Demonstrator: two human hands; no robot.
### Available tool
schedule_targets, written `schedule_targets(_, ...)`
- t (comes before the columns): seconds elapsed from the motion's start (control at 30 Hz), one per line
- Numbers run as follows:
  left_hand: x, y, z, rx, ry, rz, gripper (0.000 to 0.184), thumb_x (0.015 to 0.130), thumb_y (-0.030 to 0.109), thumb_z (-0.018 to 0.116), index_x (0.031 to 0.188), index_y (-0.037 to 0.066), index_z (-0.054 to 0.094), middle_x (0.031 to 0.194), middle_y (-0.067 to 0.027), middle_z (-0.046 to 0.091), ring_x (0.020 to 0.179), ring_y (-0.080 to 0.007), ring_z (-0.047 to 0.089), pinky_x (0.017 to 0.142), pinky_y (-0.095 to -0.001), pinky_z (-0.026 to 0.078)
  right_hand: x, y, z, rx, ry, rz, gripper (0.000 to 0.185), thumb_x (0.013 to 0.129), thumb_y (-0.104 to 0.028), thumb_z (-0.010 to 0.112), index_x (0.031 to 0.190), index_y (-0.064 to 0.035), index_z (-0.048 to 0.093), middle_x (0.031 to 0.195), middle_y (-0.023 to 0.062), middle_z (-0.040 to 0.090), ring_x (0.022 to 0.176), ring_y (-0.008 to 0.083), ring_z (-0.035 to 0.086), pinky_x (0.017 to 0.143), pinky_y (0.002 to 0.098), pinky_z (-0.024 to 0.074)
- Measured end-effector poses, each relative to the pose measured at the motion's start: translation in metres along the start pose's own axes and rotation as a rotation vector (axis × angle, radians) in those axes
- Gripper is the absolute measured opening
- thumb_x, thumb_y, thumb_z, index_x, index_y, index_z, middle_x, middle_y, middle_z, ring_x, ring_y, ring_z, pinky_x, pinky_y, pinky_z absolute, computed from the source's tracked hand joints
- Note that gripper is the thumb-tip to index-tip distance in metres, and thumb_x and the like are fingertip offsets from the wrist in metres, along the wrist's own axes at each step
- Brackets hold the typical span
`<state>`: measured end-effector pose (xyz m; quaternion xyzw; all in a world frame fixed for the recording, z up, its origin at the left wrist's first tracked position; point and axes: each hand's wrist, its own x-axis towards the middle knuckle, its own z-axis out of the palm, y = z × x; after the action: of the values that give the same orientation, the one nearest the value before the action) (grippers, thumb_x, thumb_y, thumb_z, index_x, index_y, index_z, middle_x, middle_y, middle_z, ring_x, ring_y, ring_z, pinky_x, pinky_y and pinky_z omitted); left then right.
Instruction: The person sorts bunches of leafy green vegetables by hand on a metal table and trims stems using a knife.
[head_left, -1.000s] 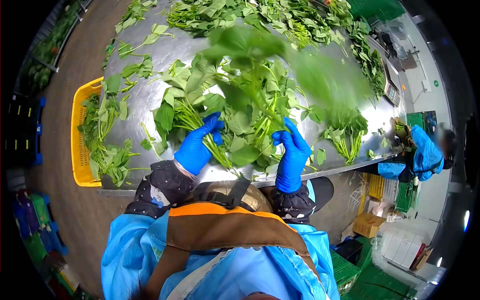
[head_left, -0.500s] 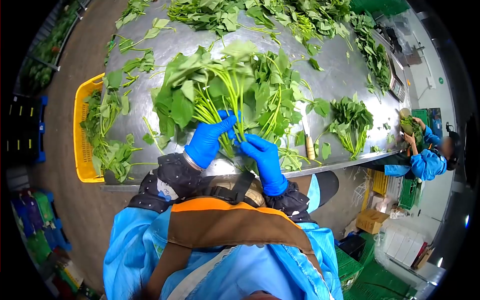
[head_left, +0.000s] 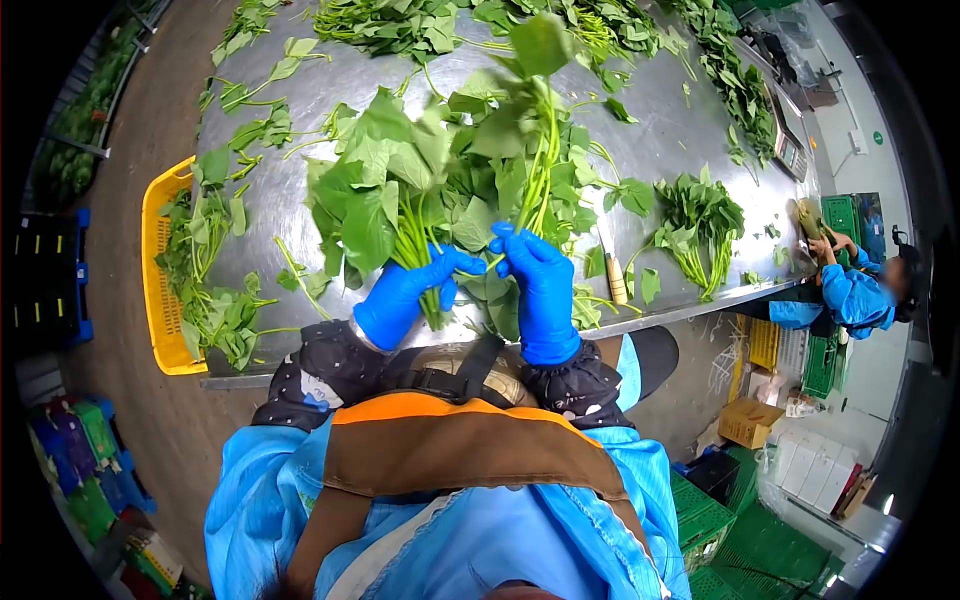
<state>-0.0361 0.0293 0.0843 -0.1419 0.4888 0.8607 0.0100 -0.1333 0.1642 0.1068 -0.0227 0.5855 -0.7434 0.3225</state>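
Observation:
My left hand (head_left: 398, 303), in a blue glove, is wrapped round a bunch of leafy green stems (head_left: 368, 205), leaves pointing away from me. Gloved in blue as well, my right hand (head_left: 542, 290) pinches a smaller cluster of leafy stems (head_left: 541, 165) held upright. The fingertips of both hands are close together near the table's front edge. Behind and between them lies a pile of loose greens (head_left: 475, 220), partly hidden by the held stems. A knife (head_left: 617, 283) with a wooden handle lies right of my right hand, and a separate bunch of greens (head_left: 703, 225) rests farther right.
Greens cover the far side of the metal table (head_left: 330, 85). A yellow crate (head_left: 160, 290) with greens stands at its left edge, a scale (head_left: 790, 150) at the far right. A co-worker (head_left: 860, 295) handles greens at the right end. Green crates (head_left: 700, 515) stand behind me at right.
My right hand has moved up and right, carrying a cluster of stems apart from the left bunch. My left hand has shifted slightly left and down, still holding its bunch.

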Motion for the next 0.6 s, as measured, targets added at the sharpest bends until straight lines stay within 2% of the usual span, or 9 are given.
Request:
schedule_targets(0.13,-0.007,0.021,-0.005,0.214,0.019,0.003,0.027,0.085,0.022,0.052,0.094,-0.002,0.062,0.064,-0.005,0.056,0.055,-0.0096,0.05,0.051,-0.0224,0.037,0.004,0.005,0.003,0.018,-0.038,0.012,0.025,0.084,-0.015,0.057,0.102,0.0034,0.06,0.079,0.0025,0.059,0.063,0.0067,0.048,0.059,0.0187,0.0388)
schedule_targets(0.2,-0.012,0.011,-0.011,0.173,0.017,-0.002,0.027,0.087,0.024,0.052,0.092,-0.001,0.062,0.065,-0.0044,0.057,0.057,-0.0092,0.051,0.052,-0.021,0.038,0.004,0.001,0.004,-0.079,-0.044,0.009,0.026,0.085,-0.016,0.057,0.102,0.0022,0.06,0.077,0.0005,0.056,0.061,0.0062,0.046,0.058,0.0194,0.0379)
schedule_targets(0.27,-0.022,0.008,-0.021,0.154,-0.037,-0.12,0.025,0.085,0.022,0.054,0.092,-0.001,0.06,0.069,-0.0071,0.06,0.055,-0.0106,0.052,0.051,-0.0221,0.041,0.018,-0.006,-0.014,0.081,0.106,-0.166,0.025,0.086,-0.017,0.056,0.102,0.0014,0.06,0.077,-0.0003,0.055,0.06,0.0057,0.044,0.057,0.0193,0.0367)
schedule_targets(0.37,-0.032,-0.002,-0.036,0.186,0.162,-0.022,0.025,0.085,0.023,0.056,0.095,0.0,0.059,0.074,-0.0081,0.061,0.056,-0.0113,0.054,0.053,-0.0221,0.044,0.021,-0.029,-0.033,0.066,0.236,-0.284,0.024,0.087,-0.018,0.054,0.102,0.0009,0.06,0.075,-0.0007,0.052,0.059,0.0052,0.043,0.055,0.019,0.0343)
schedule_targets(0.4,-0.028,0.004,-0.051,0.343,0.266,-0.065,0.029,0.085,0.022,0.057,0.104,0.0,0.056,0.08,-0.0087,0.063,0.06,-0.0114,0.058,0.054,-0.022,0.046,0.015,-0.034,-0.033,-0.007,0.267,-0.31,0.024,0.087,-0.018,0.054,0.101,0.0014,0.06,0.076,0.0009,0.054,0.058,0.0061,0.044,0.055,0.0198,0.035)
schedule_targets(0.43,-0.029,0.01,-0.077,0.587,0.402,-0.263,0.036,0.085,0.022,0.058,0.113,0.0,0.052,0.086,-0.0092,0.064,0.065,-0.0117,0.061,0.053,-0.0215,0.046,0.008,-0.038,-0.031,-0.082,0.292,-0.339,0.025,0.088,-0.018,0.054,0.1,0.002,0.061,0.076,0.0025,0.056,0.058,0.007,0.045,0.054,0.0205,0.0358)
schedule_targets(0.5,-0.037,0.039,-0.097,0.595,0.489,-0.32,0.044,0.086,0.024,0.056,0.121,0.001,0.045,0.097,-0.012,0.062,0.07,-0.0133,0.062,0.057,-0.022,0.048,0.002,-0.038,-0.032,-0.133,0.317,-0.418,0.023,0.087,-0.014,0.053,0.1,0.0029,0.061,0.074,0.0047,0.056,0.058,0.0076,0.046,0.052,0.0201,0.0351)
schedule_targets(0.57,-0.05,0.06,-0.092,0.148,0.377,-0.138,0.041,0.09,0.025,0.05,0.122,0.0,0.045,0.102,-0.0116,0.061,0.078,-0.0163,0.062,0.066,-0.0245,0.05,-0.01,-0.041,-0.021,-0.189,0.354,-0.492,0.021,0.086,-0.009,0.052,0.1,0.0038,0.06,0.074,0.0054,0.056,0.059,0.0077,0.046,0.052,0.0199,0.0358)
schedule_targets(0.6,-0.049,0.066,-0.088,-0.031,0.255,-0.056,0.044,0.09,0.024,0.049,0.126,0.0,0.04,0.117,-0.0135,0.054,0.089,-0.0172,0.06,0.075,-0.0256,0.048,-0.014,-0.04,-0.017,-0.195,0.359,-0.491,0.018,0.084,-0.003,0.051,0.098,0.003,0.061,0.074,0.0062,0.057,0.059,0.0078,0.047,0.052,0.0194,0.0369)
